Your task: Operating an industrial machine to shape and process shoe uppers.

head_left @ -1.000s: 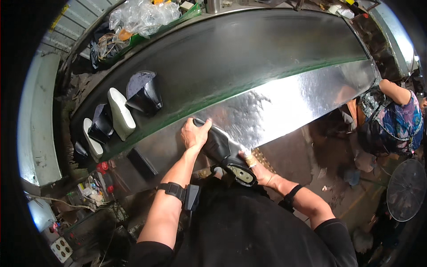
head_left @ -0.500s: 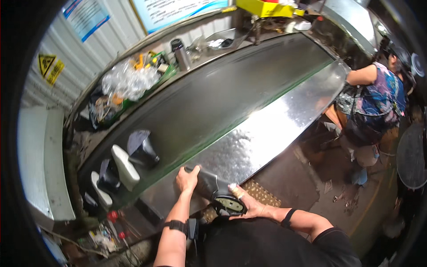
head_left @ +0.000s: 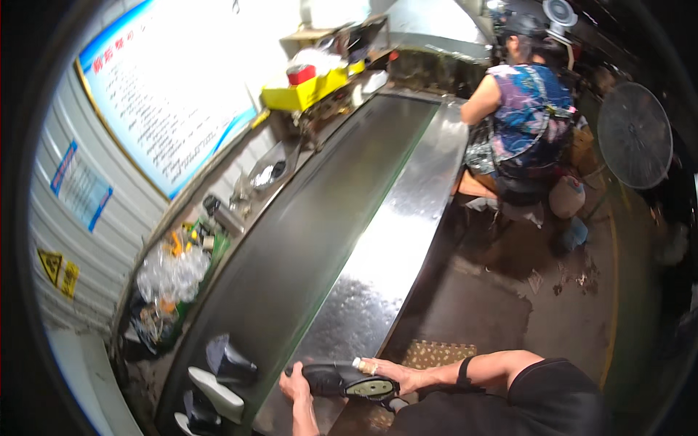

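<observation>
A black shoe (head_left: 331,379) lies sideways across both my hands, just above the near end of the metal bench top (head_left: 342,327). One end of the shoe shows a pale green oval face, turned toward me. My left hand (head_left: 295,383) grips the left end. My right hand (head_left: 395,373) holds the other end, with fingers along its top edge and a white wrap on one finger. Left of my hands, a dark belt (head_left: 291,269) carries black shoe uppers (head_left: 231,361) and white soles (head_left: 217,394). My right palm's contact is partly hidden.
At the far right end of the bench sits another person (head_left: 527,123). Along the wall edge stand a basket of clear plastic bags (head_left: 174,275), a dark flask (head_left: 224,215) and a yellow box (head_left: 305,91). A round fan (head_left: 635,135) stands at right.
My view has swung right and up, so the bench runs more steeply away. Both hands keep hold of the shoe, which now lies more level, its pale green face more toward me.
</observation>
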Demonstrator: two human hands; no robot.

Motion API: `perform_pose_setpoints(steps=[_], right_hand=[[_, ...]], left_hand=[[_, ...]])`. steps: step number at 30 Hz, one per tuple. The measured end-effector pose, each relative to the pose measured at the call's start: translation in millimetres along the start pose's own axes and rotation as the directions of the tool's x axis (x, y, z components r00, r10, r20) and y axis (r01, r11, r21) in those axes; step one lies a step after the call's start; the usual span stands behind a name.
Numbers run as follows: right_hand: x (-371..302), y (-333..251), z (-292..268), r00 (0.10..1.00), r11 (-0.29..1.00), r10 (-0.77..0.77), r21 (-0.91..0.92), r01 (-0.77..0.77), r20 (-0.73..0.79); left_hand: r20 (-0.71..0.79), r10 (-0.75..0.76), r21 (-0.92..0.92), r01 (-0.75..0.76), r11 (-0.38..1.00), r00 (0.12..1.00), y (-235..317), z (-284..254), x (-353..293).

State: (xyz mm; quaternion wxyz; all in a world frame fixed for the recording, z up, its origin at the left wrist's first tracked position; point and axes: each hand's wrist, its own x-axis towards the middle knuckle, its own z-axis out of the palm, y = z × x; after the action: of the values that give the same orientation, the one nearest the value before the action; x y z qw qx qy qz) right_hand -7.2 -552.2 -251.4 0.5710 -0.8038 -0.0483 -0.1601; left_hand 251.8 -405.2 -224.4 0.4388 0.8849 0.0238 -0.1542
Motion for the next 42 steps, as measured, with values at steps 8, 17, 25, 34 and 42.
perform_pose_setpoints(steps=[8, 17, 25, 34, 42], right_hand=[[52.7, -71.2, -65.5, 0.912, 0.880, 0.379, 0.243, -0.408, 0.159], [110.6, -71.6, -26.7, 0.928, 0.919, 0.373, 0.140, -0.369, -0.007], [113.2, -70.9, -0.9, 0.956, 0.907, 0.292, 0.328, -0.265, -0.036], [103.0, -29.8, 42.2, 0.925, 0.807, 0.375, 0.467, -0.360, 0.064], [107.2, -51.8, 107.1, 0.878, 0.667, 0.341, 0.572, -0.478, 0.336]], left_hand=[[-0.062, 0.292, -0.344, -0.295, 0.892, 0.954, 92.8, -40.9, -42.3], [-0.159, 0.443, -0.328, -0.470, 0.819, 0.882, 121.1, -67.0, -68.4], [-0.097, 0.310, -0.018, -0.313, 0.950, 0.946, 74.9, -95.7, -49.7], [-0.217, 0.165, 0.052, -0.158, 0.986, 0.962, 35.4, -95.6, -62.7], [-0.525, -0.120, -0.303, -0.053, 0.951, 0.843, -2.3, -153.6, -115.7]])
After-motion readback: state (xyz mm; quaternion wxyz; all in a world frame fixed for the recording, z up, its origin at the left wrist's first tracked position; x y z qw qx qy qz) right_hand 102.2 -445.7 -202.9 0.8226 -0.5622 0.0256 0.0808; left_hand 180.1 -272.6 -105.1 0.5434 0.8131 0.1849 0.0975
